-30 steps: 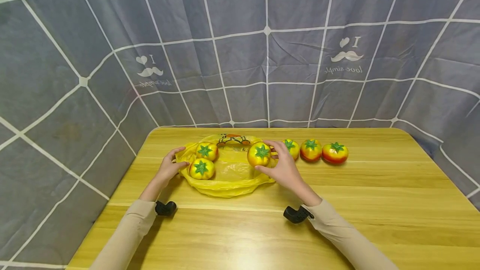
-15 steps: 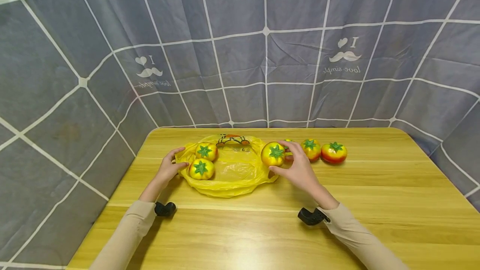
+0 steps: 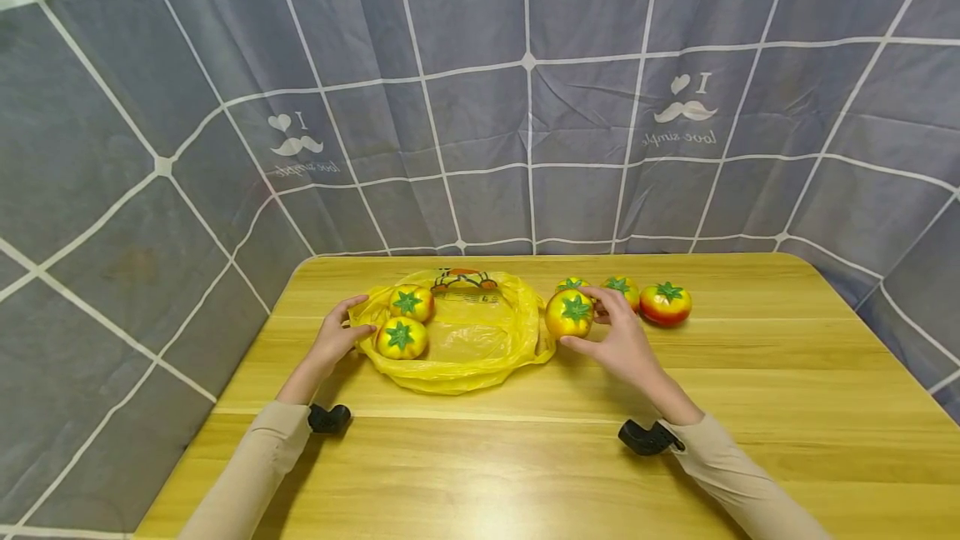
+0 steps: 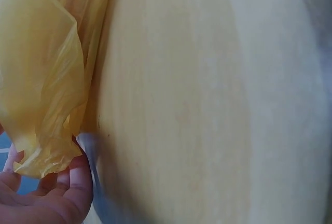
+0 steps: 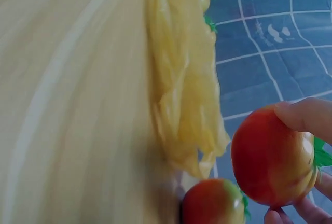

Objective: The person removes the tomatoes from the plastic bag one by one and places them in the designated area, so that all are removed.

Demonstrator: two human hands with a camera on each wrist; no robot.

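In the head view a yellow plastic bag (image 3: 465, 377) lies spread with its mouth open upward. Two red-and-yellow tomatoes with green leaf tops, a rear tomato (image 3: 412, 304) and a front tomato (image 3: 402, 338), sit in its left part. The left hand (image 3: 335, 340) holds the bag's left edge; in the left wrist view the crumpled bag end (image 4: 49, 156) lies between thumb and fingers. Just right of the bag, the right hand (image 3: 618, 340) grips another tomato (image 3: 569, 314) between thumb and fingers, raised off the table in the right wrist view.
Behind and right of the right hand stand a partly hidden tomato (image 3: 572, 282), a middle tomato (image 3: 622, 290) and a right-hand tomato (image 3: 666, 307). The wooden table (image 3: 480, 465) ends at a grey curtain (image 3: 480, 132) with white lines, at the back and left.
The right hand has moved right with its tomato, from over the bag's right part to beyond its right edge. The left hand and the two tomatoes in the bag have stayed put.
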